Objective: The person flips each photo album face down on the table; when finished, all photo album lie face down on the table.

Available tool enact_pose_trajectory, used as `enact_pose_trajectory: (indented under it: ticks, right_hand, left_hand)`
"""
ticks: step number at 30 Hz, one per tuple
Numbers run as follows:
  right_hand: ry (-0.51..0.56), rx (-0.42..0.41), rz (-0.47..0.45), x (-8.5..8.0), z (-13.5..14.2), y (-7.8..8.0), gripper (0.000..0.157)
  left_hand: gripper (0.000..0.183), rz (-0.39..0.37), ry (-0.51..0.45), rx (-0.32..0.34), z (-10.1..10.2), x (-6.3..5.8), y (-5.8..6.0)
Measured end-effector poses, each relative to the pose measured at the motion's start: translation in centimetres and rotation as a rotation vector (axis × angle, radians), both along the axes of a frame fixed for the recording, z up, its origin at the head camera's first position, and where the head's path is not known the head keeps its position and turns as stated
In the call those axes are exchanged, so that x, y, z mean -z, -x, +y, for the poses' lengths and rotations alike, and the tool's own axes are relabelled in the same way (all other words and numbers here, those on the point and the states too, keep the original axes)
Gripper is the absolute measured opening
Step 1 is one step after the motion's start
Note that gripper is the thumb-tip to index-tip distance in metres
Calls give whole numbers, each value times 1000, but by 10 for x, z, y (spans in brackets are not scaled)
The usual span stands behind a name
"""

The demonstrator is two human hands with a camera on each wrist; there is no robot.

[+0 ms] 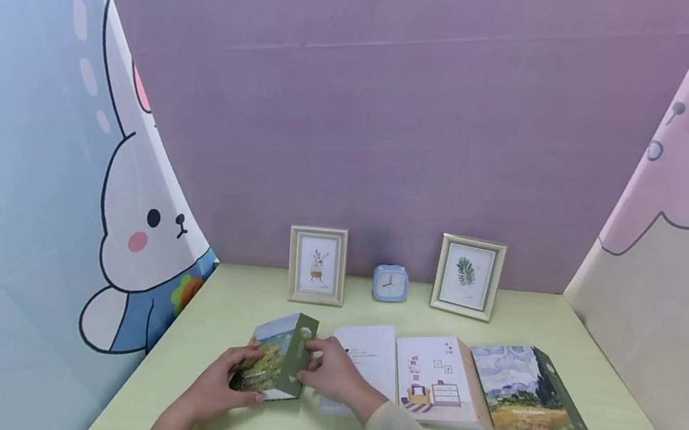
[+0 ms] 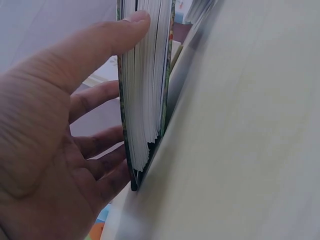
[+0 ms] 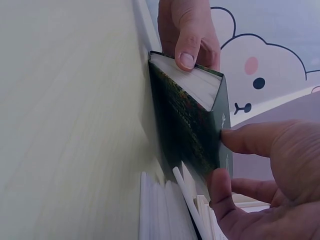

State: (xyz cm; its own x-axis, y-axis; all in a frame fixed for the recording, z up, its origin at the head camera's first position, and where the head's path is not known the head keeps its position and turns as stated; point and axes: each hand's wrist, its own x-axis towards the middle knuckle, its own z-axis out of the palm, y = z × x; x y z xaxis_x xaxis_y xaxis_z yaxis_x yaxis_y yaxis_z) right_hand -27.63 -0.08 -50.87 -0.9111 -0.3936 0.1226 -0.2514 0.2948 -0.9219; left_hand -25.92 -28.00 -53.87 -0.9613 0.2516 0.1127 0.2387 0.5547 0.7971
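A thick photo album [image 1: 269, 356] with a painted landscape cover and dark green spine is tilted, its spine edge raised off the table. My left hand [image 1: 220, 386] grips the album's left side, with the thumb [image 2: 127, 35] over the page edges and the fingers against the cover. At the spine [image 3: 220, 120], my right hand [image 1: 334, 371] pinches the album between thumb and fingers. White page edges [image 2: 142, 100] face the left wrist camera. Beside the right hand lies a white album [image 1: 376, 348], partly covered by that hand and forearm.
To the right lie an album with a furniture drawing [image 1: 437, 380] and another with a painted field cover [image 1: 526, 391]. Behind stand a plant picture frame [image 1: 317, 265], a blue clock [image 1: 390, 283] and a leaf picture frame [image 1: 468, 277]. Printed curtains [image 1: 147, 241] flank the pale table [image 1: 246, 278].
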Motion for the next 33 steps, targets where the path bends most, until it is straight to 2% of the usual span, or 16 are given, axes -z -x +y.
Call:
enact_pose_trajectory:
  ticks: [6, 15, 28, 33]
  right_hand:
    - [-24, -8, 13, -3, 0, -2, 66]
    - [-167, 3, 51, 0, -1, -3, 59]
    - [-267, 8, 42, 4, 0, 0, 66]
    - [-304, 2, 76, 5, -1, 1, 65]
  left_hand:
    - [79, 6, 40, -12, 2, -3, -1]
    - [81, 59, 122, -14, 2, -1, 1]
    - [80, 62, 142, -27, 4, 0, 2]
    - [79, 64, 157, -31, 4, 1, 2]
